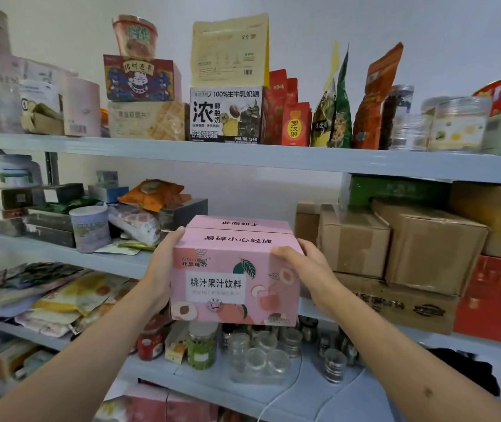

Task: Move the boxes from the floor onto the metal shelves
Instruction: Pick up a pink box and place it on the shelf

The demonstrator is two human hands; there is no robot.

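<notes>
Both forearms are extended; the pink peach-juice carton (237,269) is clamped between left hand (164,269) and right hand (301,271), fingers curled over its edges. Placement is underway; next, sliding into the gap beside the cardboard boxes (395,239) on the middle shelf (60,254) is judged needed.

A pink carton (237,272) printed with peaches and Chinese lettering is upright and level, lifted in front of the grey metal shelves (243,156), by the middle shelf, left of stacked brown cardboard boxes (407,248).
</notes>
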